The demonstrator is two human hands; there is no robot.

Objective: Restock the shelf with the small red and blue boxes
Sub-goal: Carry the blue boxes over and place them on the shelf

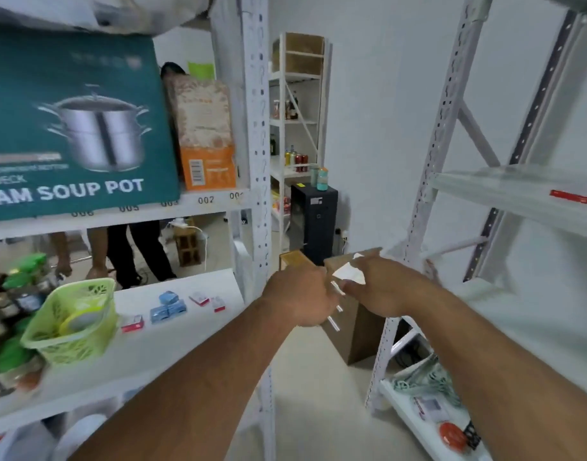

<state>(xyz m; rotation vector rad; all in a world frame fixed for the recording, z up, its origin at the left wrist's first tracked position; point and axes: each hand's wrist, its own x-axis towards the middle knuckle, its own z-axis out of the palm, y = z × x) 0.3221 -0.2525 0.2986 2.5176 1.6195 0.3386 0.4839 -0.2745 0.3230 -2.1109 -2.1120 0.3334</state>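
On the white metal shelf (172, 331), toward its right edge, small blue boxes (168, 307) and small red boxes (199, 298) sit. My left hand (300, 299) curls loosely; my right hand (378, 287) pinches something white, unclear what. I should confirm it's a box, then swing left.

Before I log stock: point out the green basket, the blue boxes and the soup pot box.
green basket (49, 341): head view, front wall.
blue boxes (168, 311): head view, front of the lower pair.
soup pot box (75, 128): head view, printed front face.
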